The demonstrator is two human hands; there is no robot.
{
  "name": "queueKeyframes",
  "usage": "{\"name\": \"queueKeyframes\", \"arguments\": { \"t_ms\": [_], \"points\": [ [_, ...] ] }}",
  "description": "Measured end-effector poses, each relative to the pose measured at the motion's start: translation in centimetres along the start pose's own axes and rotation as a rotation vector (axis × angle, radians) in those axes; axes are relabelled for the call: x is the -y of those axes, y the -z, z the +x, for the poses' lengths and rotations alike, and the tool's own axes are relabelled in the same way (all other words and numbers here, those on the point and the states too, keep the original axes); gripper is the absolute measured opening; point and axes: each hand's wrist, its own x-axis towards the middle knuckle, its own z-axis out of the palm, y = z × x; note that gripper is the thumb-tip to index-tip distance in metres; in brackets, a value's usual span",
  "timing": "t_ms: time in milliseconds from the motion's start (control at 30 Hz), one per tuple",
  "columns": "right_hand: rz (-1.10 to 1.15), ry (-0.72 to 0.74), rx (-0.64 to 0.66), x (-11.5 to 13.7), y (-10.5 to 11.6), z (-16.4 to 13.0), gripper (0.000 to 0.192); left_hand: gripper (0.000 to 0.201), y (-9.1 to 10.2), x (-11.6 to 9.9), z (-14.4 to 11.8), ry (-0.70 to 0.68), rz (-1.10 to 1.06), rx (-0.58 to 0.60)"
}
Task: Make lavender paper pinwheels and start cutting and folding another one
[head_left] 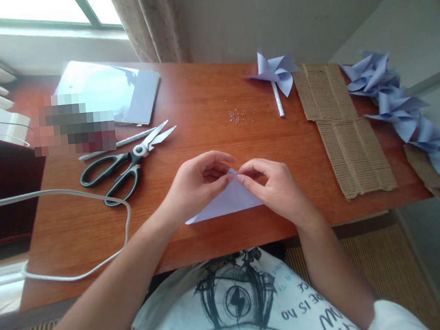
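Note:
A sheet of pale lilac paper [223, 204], folded into a triangle, lies near the front edge of the table with its tip pointing away from me. At that tip, my left hand [202, 179] pinches the paper between thumb and fingers. My right hand [271, 181] grips the tip from the other side, its thumb pressed on the paper. Both hands nearly meet there and cover parts of the two slanted sides. Small shiny bits [241, 116] lie scattered beyond my hands.
Black-handled scissors [140, 151] lie partly spread at left, beside a rolled paper stick [125, 142] and white cable [127, 229]. Behind is a shiny folder [142, 97]. A paper pinwheel [273, 71], corrugated cardboard [350, 133] and several more pinwheels [388, 109] occupy the right.

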Motion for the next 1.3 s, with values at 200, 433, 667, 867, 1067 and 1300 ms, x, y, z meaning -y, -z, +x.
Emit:
{"name": "queueKeyframes", "arguments": {
  "t_ms": [200, 433, 667, 867, 1067, 1300],
  "points": [
    [0.046, -0.006, -0.013, 0.5, 0.0, 0.0, 0.008, 0.024, 0.4, 0.1, -0.2, 0.012, 0.041, 0.019],
    [0.075, -0.03, 0.003, 0.8, 0.2, -0.3, 0.008, 0.023, 0.3, -0.2, -0.5, 0.016, 0.096, 0.016],
    [0.07, -0.029, -0.003, 1.0, 0.4, -0.6, 0.008, 0.022, 0.1, -0.4, -0.7, 0.008, 0.092, 0.005],
    [0.075, -0.033, -0.005, 1.1, 0.4, -0.7, 0.008, 0.024, 0.0, -0.5, -0.8, 0.008, 0.089, -0.01],
    [0.07, -0.029, -0.003, 1.1, 0.5, -0.7, 0.007, 0.024, -0.1, -0.5, -0.8, 0.007, 0.074, -0.022],
    [0.074, -0.029, -0.005, 1.1, 0.5, -0.7, 0.007, 0.022, -0.1, -0.6, -0.8, -0.002, 0.064, -0.019]
  ]
}}
